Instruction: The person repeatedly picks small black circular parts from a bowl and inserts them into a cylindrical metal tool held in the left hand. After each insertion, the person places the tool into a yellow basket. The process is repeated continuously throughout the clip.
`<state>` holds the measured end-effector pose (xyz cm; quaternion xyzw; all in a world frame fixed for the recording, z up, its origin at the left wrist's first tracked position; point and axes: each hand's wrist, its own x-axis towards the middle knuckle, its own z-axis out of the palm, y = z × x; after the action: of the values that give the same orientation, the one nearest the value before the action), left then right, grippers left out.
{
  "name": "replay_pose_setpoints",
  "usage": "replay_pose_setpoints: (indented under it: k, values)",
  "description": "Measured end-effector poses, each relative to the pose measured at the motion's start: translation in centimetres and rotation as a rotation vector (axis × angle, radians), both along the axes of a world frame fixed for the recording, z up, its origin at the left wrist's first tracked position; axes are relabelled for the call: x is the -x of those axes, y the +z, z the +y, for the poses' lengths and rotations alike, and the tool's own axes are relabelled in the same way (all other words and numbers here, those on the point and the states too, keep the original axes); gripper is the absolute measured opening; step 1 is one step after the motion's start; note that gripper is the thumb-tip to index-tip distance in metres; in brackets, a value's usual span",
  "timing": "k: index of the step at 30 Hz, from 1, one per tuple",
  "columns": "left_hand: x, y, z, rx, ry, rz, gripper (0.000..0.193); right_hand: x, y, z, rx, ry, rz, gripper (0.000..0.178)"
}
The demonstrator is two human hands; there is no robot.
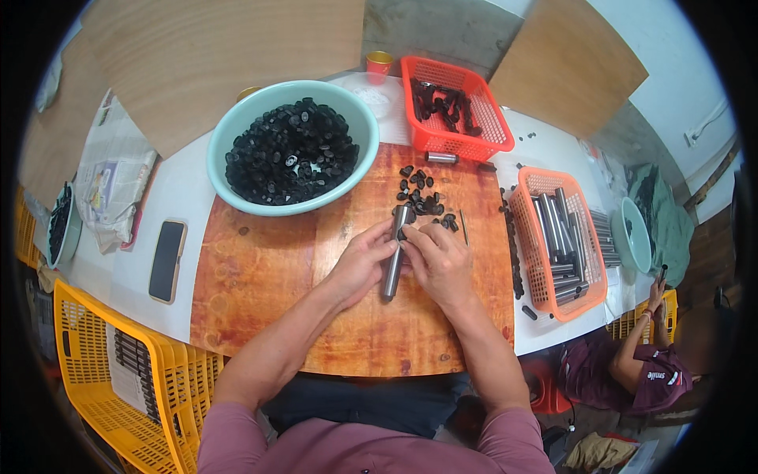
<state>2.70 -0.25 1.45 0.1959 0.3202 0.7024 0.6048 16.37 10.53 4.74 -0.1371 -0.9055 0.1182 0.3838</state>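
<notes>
My left hand [362, 262] is closed around a shiny metal tube [392, 275], which stands slanted over the wooden board [276, 284]. At the tube's upper part, the closed fingers of my right hand [444, 262] press a small black piece [403, 232] against its side. Most of that piece is hidden by the fingertips. Just beyond my hands lie several loose black oval pieces [427, 205]. A thin metal rod [463, 227] rests to their right.
A pale green basin [217, 178] full of black pieces stands at the back left. On the right are a red basket [497, 142] and an orange basket [598, 268] holding metal tubes. A phone [167, 261] lies left, above yellow crates [87, 316]. Another person [624, 371] sits at right.
</notes>
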Motion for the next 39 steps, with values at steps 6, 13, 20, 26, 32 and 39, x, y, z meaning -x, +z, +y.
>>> replay_pose_setpoints:
  k: [6, 13, 20, 26, 32, 39]
  values:
    - [0.0, 0.0, -0.1, 0.07, 0.068, 0.044, 0.033, 0.5, -0.9, -0.3, 0.112, 0.102, 0.056, 0.028]
    - [0.3, 0.3, -0.4, 0.101, -0.062, 0.013, 0.025, 0.6, -1.3, -0.1, 0.632, 0.004, 0.179, 0.029]
    - [0.2, 0.2, -0.4, 0.172, -0.145, 0.095, 0.026, 0.4, -1.6, 1.0, 1.18, 0.141, 0.158, 0.026]
    - [0.5, 0.9, -0.4, 0.206, -0.173, 0.292, 0.03, -0.4, -1.2, 1.8, 1.292, 0.226, 0.229, 0.03]
    - [0.4, 0.6, -0.4, 0.111, -0.15, 0.58, 0.032, -0.8, -1.2, 2.3, 1.306, 0.265, 0.247, 0.038]
    - [0.3, 1.4, -0.6, 0.084, -0.075, 0.802, 0.031, -1.2, -0.3, 2.8, 1.339, 0.282, 0.166, 0.037]
